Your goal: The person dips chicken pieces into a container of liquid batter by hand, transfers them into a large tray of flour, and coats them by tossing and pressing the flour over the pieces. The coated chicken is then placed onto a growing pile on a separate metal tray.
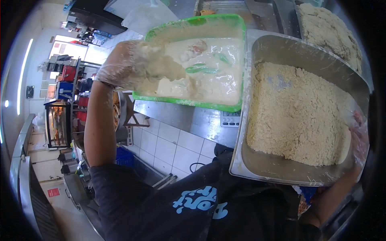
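My left hand point(120, 64), in a clear glove smeared with batter, reaches over the left side of a green-rimmed tub point(140, 95). Thick batter coats its fingers, so their shape and anything in them are hidden. Pale liquid batter point(225, 82) fills the tub, with green strips point(203, 69) and a pinkish lump point(198, 47) showing in it. At the far right, my gloved right hand point(358, 138) lies along the inner side of a metal pan point(273, 170), beside crumbly flour point(297, 112). Its fingers look stretched out, partly blurred by the glove and flour.
A digital scale point(230, 119) sits below the tub on the steel table point(173, 114). More floury mixture point(329, 30) is heaped behind the pan, near a metal tray point(225, 8). A plastic bag point(148, 16) lies behind the tub. Shelving and a lit display case point(57, 124) stand left.
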A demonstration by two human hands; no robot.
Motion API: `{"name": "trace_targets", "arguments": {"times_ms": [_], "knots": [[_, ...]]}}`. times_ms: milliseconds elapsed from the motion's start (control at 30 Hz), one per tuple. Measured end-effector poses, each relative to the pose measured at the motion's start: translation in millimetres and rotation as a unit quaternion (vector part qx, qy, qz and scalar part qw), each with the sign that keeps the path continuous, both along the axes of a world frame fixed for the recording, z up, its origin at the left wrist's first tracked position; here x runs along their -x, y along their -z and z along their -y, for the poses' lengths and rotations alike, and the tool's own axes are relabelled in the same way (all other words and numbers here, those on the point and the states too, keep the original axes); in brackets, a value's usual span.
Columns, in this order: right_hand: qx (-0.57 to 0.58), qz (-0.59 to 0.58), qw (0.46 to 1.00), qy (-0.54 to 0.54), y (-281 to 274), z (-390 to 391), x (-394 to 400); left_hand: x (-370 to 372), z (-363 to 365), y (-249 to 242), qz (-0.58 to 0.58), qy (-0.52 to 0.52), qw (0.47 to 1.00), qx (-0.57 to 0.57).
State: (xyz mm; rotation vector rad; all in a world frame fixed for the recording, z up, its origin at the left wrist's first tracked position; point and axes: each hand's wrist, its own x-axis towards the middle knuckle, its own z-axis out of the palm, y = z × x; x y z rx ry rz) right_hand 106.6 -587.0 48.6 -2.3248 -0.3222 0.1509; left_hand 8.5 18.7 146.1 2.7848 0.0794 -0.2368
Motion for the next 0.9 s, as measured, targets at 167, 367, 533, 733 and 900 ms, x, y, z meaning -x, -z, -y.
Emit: {"name": "trace_targets", "arguments": {"times_ms": [167,367,533,733,900], "knots": [[-0.051,0.134,0.989,-0.039,11.1,27.0,-1.6,8.9,-37.2,-9.5,0.023,0.175,0.897,-0.405],[-0.102,0.223,0.968,0.047,-30.3,99.6,34.0,22.1,-88.2,26.3,-0.066,0.117,0.871,-0.472],[-0.104,0.195,0.965,0.144,-31.8,112.7,29.1,13.4,19.8,-22.5,0.029,0.143,0.865,-0.48],[-0.11,0.127,0.985,0.025,-26.2,145.7,-2.3,13.3,155.4,-47.8,0.161,0.114,0.925,-0.324],[-0.015,0.072,0.997,-0.001,-24.1,137.7,-20.1,-21.3,233.1,3.4,0.042,0.134,0.969,-0.205]]}}
